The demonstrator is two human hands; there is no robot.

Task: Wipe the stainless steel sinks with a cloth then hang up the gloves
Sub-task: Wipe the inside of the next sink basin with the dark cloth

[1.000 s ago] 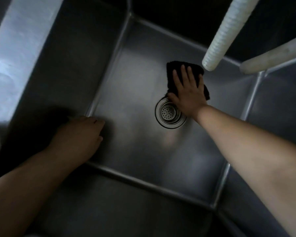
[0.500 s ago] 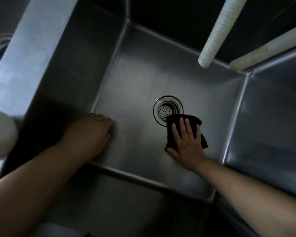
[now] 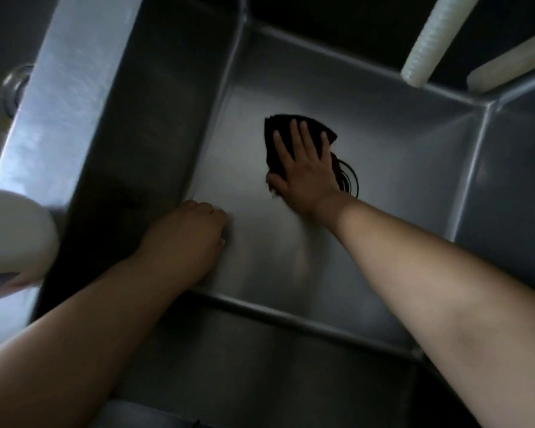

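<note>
Dim steel sink (image 3: 399,143): right hand (image 3: 303,168) flat, fingers spread, presses dark cloth (image 3: 271,134) on the floor beside the drain (image 3: 348,177). Left hand (image 3: 189,236) curled (grip unclear) braces. Wiping underway; walls likely next.

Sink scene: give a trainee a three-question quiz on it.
1. True or false: the right hand presses the dark cloth flat on the sink floor.
2. What does the cloth partly cover?
   A. the drain
   B. a plate
   C. a sponge
3. Fill in: the left hand rests, fingers curled, near the sink's ____ wall.

Key: 1 true; 2 A; 3 left.
</note>
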